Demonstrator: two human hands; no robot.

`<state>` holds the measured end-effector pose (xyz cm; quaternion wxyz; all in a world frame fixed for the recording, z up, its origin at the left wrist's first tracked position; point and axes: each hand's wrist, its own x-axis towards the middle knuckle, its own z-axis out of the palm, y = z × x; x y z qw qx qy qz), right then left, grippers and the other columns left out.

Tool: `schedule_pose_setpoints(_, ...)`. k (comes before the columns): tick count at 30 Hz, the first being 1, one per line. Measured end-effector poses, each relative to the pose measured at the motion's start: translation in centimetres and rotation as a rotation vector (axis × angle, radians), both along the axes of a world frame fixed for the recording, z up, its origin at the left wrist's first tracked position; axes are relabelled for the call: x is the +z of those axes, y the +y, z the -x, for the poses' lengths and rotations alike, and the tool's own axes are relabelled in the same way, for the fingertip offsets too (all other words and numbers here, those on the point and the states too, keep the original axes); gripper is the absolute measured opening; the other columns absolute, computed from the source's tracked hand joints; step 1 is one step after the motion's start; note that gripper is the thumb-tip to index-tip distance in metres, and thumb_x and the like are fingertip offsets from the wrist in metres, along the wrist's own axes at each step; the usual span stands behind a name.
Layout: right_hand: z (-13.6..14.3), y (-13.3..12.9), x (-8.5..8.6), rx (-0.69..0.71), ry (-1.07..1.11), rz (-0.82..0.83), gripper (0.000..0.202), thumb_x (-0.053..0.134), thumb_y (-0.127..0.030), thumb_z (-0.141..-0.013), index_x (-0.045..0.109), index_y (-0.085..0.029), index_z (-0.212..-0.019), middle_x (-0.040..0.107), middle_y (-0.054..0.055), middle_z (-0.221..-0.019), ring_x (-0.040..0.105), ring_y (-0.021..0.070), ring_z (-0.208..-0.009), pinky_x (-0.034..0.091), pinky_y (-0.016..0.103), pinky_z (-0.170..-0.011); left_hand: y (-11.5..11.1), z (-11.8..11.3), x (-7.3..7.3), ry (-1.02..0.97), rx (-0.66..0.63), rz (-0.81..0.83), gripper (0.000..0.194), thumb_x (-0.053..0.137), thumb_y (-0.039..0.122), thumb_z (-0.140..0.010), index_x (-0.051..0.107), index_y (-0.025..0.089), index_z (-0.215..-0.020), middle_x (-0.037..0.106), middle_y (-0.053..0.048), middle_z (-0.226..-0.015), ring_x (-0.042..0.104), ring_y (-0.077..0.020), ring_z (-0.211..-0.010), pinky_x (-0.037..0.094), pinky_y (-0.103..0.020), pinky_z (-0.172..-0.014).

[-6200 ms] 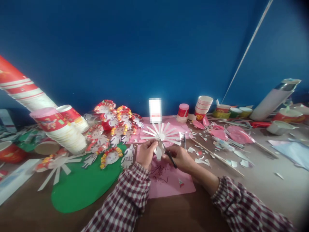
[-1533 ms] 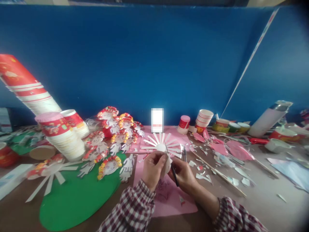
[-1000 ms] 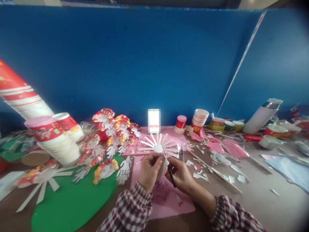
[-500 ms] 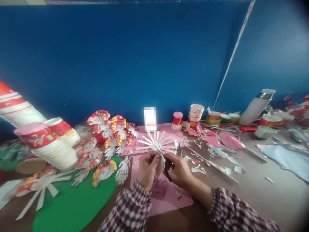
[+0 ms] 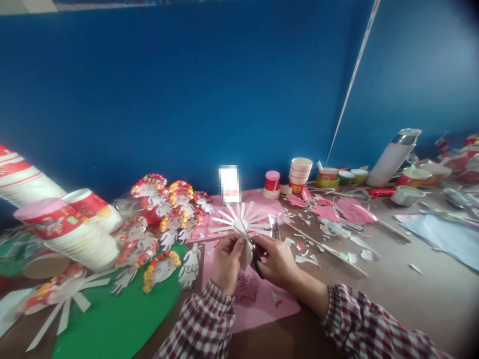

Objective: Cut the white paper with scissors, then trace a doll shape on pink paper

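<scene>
Between the fingers of my left hand (image 5: 227, 260) is a small white paper piece (image 5: 246, 254), pinched near its top. My right hand (image 5: 279, 263) is closed round the black handles of a pair of scissors (image 5: 258, 264); their blades point up and left at the paper. Just beyond my hands lies a white paper cup cut into spread strips (image 5: 239, 212), like a sunburst. Under my hands is a pink sheet (image 5: 262, 311) with dark scribbles. The paper's exact outline is partly covered by my fingers.
Stacked paper cups (image 5: 78, 239) lean at the left beside a green round mat (image 5: 123, 319). Paper-doll cutouts (image 5: 164, 264) lie near it. On the right are paper scraps, a wooden stick (image 5: 329, 252), pink pieces (image 5: 354, 210) and a white flask (image 5: 392, 158). A blue wall (image 5: 187, 99) stands behind.
My view has tilted and shifted slightly. The paper and scissors stay together in front of me, with only small movements of my hands.
</scene>
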<state>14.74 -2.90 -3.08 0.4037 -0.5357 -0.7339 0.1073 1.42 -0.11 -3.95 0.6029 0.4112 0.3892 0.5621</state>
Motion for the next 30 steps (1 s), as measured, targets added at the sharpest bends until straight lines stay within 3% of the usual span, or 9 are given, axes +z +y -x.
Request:
schedule_pose_setpoints(9, -0.03, 0.0, 0.13, 0.012, 0.004, 0.029, 0.018, 0.055, -0.02, -0.07, 0.06, -0.021, -0.087, 0.057, 0.0, -0.069, 0.049, 0.0116, -0.058, 0.032, 0.02, -0.055, -0.14, -0.04, 0.23, -0.006, -0.023, 0.009, 0.03, 0.071, 0.04, -0.068, 0.056, 0.015, -0.077, 0.052, 0.005, -0.05, 0.039, -0.0038, -0.038, 0.028, -0.016, -0.038)
schedule_pose_setpoints(19, -0.01, -0.01, 0.15, 0.0, -0.046, 0.021, 0.003, 0.054, -0.019, -0.07, 0.054, -0.019, -0.074, 0.052, -0.002, -0.063, 0.045, 0.0096, -0.054, 0.028, 0.02, -0.051, -0.3, -0.2, 0.69, -0.089, -0.095, 0.059, 0.029, 0.071, 0.037, -0.069, 0.052, 0.016, -0.075, 0.049, 0.007, -0.048, 0.037, -0.0034, -0.036, 0.024, -0.016, -0.037)
schedule_pose_setpoints(30, 0.08, 0.06, 0.13, -0.001, -0.047, 0.012, 0.004, 0.052, -0.018, -0.071, 0.05, -0.02, -0.068, 0.051, -0.002, -0.061, 0.044, 0.0102, -0.054, 0.028, 0.02, -0.052, -0.32, -0.26, 0.73, -0.108, -0.088, 0.087, 0.031, 0.074, 0.038, -0.065, 0.053, 0.017, -0.074, 0.05, 0.006, -0.05, 0.039, -0.0038, -0.037, 0.027, -0.017, -0.039)
